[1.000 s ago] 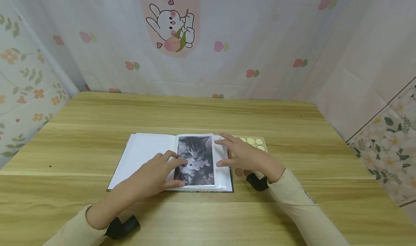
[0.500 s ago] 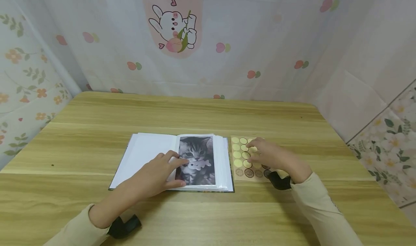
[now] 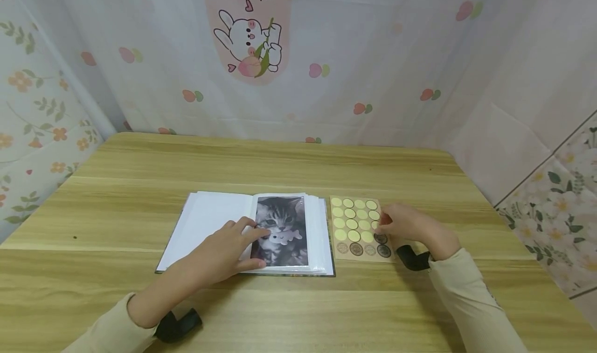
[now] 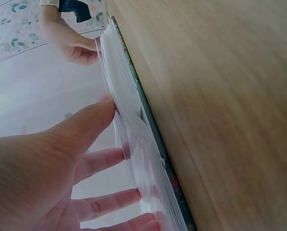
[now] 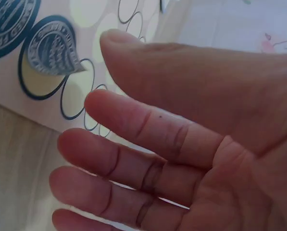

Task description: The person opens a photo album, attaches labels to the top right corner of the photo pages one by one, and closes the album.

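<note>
An open photo album lies on the table, showing a blank white page on the left and a black-and-white kitten photo on the right. My left hand rests on it with spread fingers, the fingertips over the photo and thumb near the lower edge. Right of the album lies a brown sheet of round stickers, mostly pale yellow circles. My right hand is at the sheet's right edge. In the right wrist view, one dark round sticker is partly lifted, apart from my thumb and fingers.
The wooden table reaches back to a white curtain with a rabbit print. Patterned cloth hangs at both sides. A black strap-like mount sits at each wrist.
My right hand has moved right, from the album's right edge across the sticker sheet to its right side, uncovering most of the sheet. My left hand has stayed on the album.
</note>
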Motion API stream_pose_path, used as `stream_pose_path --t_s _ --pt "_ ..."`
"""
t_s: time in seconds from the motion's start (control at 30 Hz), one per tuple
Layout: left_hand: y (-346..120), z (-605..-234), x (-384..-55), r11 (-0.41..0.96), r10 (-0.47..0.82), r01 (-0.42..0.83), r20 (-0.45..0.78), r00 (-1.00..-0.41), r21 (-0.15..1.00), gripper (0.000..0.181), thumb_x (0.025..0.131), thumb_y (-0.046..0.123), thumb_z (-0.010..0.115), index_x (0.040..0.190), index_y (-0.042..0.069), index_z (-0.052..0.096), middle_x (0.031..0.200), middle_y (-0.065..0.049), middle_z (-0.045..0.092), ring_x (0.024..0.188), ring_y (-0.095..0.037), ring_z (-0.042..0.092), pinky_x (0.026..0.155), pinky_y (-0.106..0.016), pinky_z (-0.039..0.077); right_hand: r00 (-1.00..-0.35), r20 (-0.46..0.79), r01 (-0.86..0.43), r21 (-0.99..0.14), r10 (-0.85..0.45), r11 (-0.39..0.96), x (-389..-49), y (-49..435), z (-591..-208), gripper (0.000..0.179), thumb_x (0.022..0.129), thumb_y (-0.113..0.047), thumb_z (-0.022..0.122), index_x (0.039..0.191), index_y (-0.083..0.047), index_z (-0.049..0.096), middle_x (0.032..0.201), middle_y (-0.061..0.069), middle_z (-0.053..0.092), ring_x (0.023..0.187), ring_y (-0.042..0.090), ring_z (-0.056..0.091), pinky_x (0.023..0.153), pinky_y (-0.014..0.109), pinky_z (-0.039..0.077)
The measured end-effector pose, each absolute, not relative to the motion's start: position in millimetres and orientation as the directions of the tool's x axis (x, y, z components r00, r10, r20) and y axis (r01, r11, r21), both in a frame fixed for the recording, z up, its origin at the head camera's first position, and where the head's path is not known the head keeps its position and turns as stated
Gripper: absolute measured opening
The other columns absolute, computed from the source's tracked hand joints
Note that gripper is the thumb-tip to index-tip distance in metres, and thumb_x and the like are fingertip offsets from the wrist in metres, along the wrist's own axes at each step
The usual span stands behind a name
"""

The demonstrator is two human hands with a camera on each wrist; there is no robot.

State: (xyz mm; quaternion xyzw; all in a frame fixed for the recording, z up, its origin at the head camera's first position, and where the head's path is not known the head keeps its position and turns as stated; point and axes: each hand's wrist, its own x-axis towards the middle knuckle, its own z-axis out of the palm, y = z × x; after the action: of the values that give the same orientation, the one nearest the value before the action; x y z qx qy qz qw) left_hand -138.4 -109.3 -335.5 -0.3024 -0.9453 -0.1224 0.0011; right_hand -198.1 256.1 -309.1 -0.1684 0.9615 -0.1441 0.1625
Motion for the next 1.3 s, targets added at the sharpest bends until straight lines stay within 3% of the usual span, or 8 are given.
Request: stream_pose_path --t_s 0.13,0.53,1.3 --pt "-109.6 -336.5 -138.4 0.788 0.570 0.571 0.079 -0.818 0.228 0.056 0.082 0.042 0.066 0.130 0.016 0.053 0.123 -0.012 0.052 0.101 -0.031 0.054 0.077 -0.043 0.051 -0.887 -0.279 -0.274 -0.324 -0.368 0.906 -199.6 258.6 -310.7 0.022 0.085 -0.021 0.067 0.075 -0.005 0.056 0.067 -0.002 0.049 0.063 0.012 0.042 0.057 0.025 0.035" --pt "-110.3 -338.1 -138.6 0.781 0.578 0.583 0.092 -0.810 0.223 0.056 0.083 0.043 0.065 0.130 0.016 0.053 0.123 -0.012 0.052 0.101 -0.030 0.054 0.074 -0.042 0.052 -0.876 -0.279 -0.305 -0.313 -0.393 0.900 -205.2 267.2 -319.7 0.020 0.085 -0.025 0.066 0.078 -0.007 0.061 0.072 0.000 0.057 0.065 0.012 0.047 0.059 0.027 0.039" --pt "-110.1 -339.0 -137.5 0.783 0.575 0.583 0.105 -0.811 0.216 0.055 0.083 0.043 0.065 0.130 0.016 0.053 0.122 -0.012 0.052 0.102 -0.031 0.054 0.074 -0.041 0.052 -0.883 -0.298 -0.265 -0.320 -0.362 0.910 -202.2 259.8 -317.6 0.013 0.085 -0.012 0.063 0.074 -0.006 0.060 0.071 0.000 0.055 0.065 0.012 0.046 0.059 0.026 0.038"
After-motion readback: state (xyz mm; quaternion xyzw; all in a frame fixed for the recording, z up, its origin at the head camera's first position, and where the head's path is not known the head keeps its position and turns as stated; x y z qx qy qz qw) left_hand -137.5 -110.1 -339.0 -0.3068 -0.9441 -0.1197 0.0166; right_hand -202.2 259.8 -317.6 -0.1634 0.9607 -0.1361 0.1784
